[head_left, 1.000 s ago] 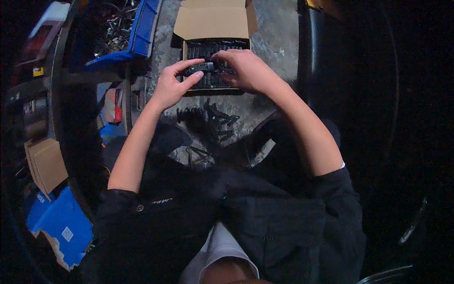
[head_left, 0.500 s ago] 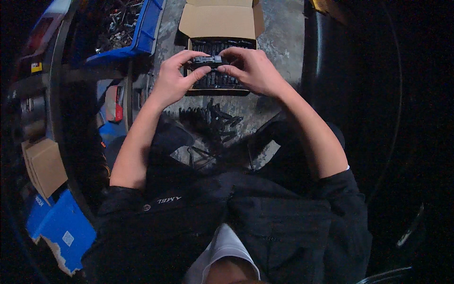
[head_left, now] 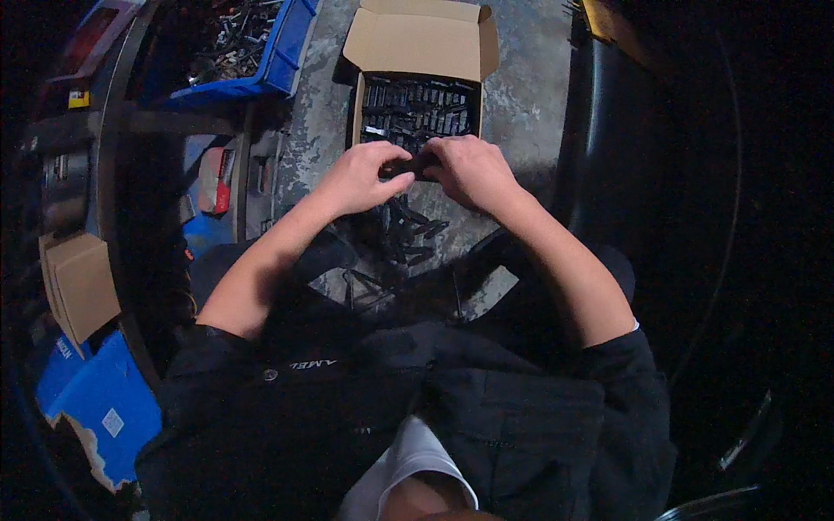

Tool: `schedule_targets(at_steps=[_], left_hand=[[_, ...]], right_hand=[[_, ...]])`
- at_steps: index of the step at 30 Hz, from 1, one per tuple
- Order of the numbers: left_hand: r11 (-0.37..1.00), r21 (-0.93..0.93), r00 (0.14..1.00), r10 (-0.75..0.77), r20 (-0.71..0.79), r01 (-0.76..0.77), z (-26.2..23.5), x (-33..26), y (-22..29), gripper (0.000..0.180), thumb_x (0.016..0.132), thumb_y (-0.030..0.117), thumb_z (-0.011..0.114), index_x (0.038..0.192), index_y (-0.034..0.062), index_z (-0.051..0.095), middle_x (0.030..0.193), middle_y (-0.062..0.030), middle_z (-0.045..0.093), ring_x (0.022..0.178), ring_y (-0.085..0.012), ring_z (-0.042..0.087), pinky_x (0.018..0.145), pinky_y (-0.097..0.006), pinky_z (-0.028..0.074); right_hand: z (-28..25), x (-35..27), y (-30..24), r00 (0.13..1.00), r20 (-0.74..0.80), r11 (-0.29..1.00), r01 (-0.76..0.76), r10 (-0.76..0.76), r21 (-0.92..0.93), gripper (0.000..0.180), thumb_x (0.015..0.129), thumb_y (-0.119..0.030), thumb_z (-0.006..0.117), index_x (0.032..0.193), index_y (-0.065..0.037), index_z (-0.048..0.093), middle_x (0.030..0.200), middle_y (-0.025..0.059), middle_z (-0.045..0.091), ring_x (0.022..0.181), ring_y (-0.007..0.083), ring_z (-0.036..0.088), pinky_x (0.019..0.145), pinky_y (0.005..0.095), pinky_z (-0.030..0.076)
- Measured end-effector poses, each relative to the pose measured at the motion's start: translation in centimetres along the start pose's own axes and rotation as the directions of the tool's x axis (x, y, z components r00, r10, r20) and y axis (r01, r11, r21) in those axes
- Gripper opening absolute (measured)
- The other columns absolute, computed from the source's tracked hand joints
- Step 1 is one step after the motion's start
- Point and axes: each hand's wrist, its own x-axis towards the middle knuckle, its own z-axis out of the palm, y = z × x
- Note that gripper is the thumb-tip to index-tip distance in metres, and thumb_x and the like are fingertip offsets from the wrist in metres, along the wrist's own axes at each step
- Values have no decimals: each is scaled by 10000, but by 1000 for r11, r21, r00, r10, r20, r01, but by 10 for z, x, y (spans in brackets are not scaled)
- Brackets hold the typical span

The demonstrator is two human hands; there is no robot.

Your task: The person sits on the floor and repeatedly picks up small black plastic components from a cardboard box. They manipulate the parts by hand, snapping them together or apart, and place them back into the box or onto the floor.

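My left hand (head_left: 369, 177) and my right hand (head_left: 470, 170) are close together at the near edge of an open cardboard box (head_left: 420, 43). Between their fingertips is a small black part (head_left: 420, 167). My right fingers close on its right end, while my left thumb and fingers curve around its left end. Shadow hides its details. Inside the box, just beyond my hands, many similar black parts (head_left: 426, 97) stand in rows. One with a pale, shiny face (head_left: 374, 130) lies near the box's left side.
Loose black parts (head_left: 408, 227) lie on the worn grey floor (head_left: 521, 113) between my legs and the box. A blue bin (head_left: 276, 74) of metal pieces stands far left. Down the left side are a red and grey box (head_left: 215, 181), a brown carton (head_left: 82, 285) and torn blue packaging (head_left: 109, 399).
Both hands have come down toward me, from over the box to its near edge. More of the parts inside now show. The pale face of the part held earlier no longer shows between my fingers.
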Motion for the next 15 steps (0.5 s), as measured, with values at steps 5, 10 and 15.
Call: schedule_targets(at_steps=[5,10,15], left_hand=[[996,10,994,-94,51,93,2,-2,10,325,833,246,728,1077,34,688,931,-135,711,820,-289,691,760,-381,551],[969,14,965,-248,81,248,8,4,-5,313,826,290,746,1039,63,710,897,-109,733,836,-275,708,760,-373,560],[884,171,894,-446,32,435,28,26,-65,357,800,401,757,996,103,750,941,-100,744,899,-286,710,800,-409,558]], right_hand=[[-4,-6,-1,998,-28,999,50,-50,20,226,819,-193,694,991,-55,646,897,157,698,878,358,685,707,487,557],[-23,-6,-22,990,94,993,-110,106,43,308,845,-233,695,1110,-82,652,998,141,702,959,354,666,826,466,536],[-22,5,-22,979,198,998,-60,52,35,300,857,-250,678,1105,-84,653,954,167,705,932,369,674,823,477,546]])
